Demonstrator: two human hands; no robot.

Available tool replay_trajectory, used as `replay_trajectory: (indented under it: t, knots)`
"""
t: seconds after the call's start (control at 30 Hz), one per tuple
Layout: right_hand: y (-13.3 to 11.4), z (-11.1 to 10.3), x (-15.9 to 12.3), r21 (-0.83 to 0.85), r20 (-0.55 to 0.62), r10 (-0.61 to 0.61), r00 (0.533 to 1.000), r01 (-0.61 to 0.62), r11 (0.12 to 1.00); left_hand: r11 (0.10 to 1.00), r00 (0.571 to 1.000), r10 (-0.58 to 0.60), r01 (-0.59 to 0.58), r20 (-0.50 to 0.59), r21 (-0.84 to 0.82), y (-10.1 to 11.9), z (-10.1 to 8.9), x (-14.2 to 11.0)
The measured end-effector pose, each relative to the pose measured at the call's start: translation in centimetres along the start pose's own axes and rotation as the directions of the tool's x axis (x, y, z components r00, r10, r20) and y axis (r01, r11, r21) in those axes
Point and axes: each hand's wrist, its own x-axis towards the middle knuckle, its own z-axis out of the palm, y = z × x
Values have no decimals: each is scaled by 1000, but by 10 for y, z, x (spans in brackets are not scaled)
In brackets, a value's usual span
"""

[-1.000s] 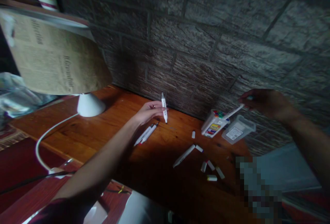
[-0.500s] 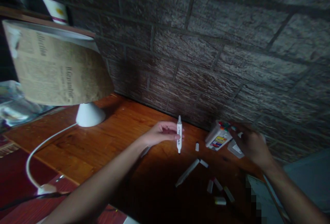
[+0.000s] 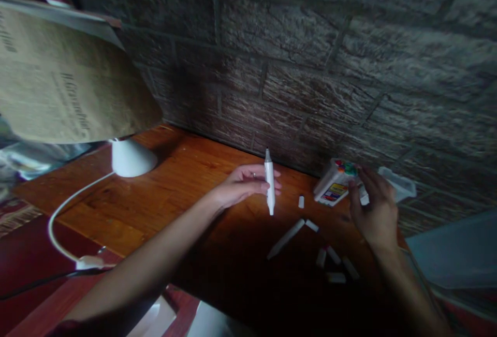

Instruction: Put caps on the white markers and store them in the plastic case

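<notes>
My left hand (image 3: 248,184) is closed around a white marker (image 3: 269,187), held upright above the table with its dark tip uppermost. My right hand (image 3: 375,205) is beside a clear plastic box (image 3: 325,184) of markers, whose coloured ends (image 3: 347,168) face up. Its thumb and forefinger are apart near the box's open end. A small white piece shows between them, and I cannot make out what it is. Behind the fingers is a translucent plastic lid or tray (image 3: 398,186). On the table lie another marker (image 3: 285,239) and several loose caps (image 3: 334,255).
A lamp (image 3: 134,158) with a newsprint shade stands at the left, its white cord (image 3: 52,223) hanging over the edge of the wooden table (image 3: 186,161). A stone-block wall (image 3: 295,83) rises behind. At the right is a pale blue-grey surface (image 3: 454,254).
My right hand has drawn back slightly from the box's open end, its thumb and fingers spreading. My left hand still holds the marker, now turned slightly. The view has shifted right and down.
</notes>
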Motion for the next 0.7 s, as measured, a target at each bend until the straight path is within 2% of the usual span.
replay_trajectory:
  t: [0.2,0.3,0.37,0.43,0.5,0.53,0.6,0.7]
  knots:
    - [5,9,-10,-9,40,11,999,-10,1000,999,999,-46,46,-5,-6,-1,4,1]
    - [4,7,-12,-45,98,25,995,-20,999,997,996,-71,72,-56,31,-3,8,2]
    - [0,1,-13,-63,96,50,994,-44,997,994,989,-83,92,-119,66,-7,11,3]
    - [-6,-9,-13,-70,33,99,994,-97,993,989,981,-100,116,-165,89,-13,14,4]
    - [-10,-21,-14,-43,-22,168,986,-169,985,985,976,-126,144,-177,92,-21,17,4]
    - [-11,-26,-15,-7,-12,206,979,-206,979,984,975,-141,158,-173,87,-25,19,4]
    - [-11,-32,-17,106,119,246,962,-259,960,981,973,-168,181,-158,68,-31,21,4]
    - [-10,-27,-21,276,416,121,902,-252,928,983,973,-181,185,-144,13,-36,23,5]
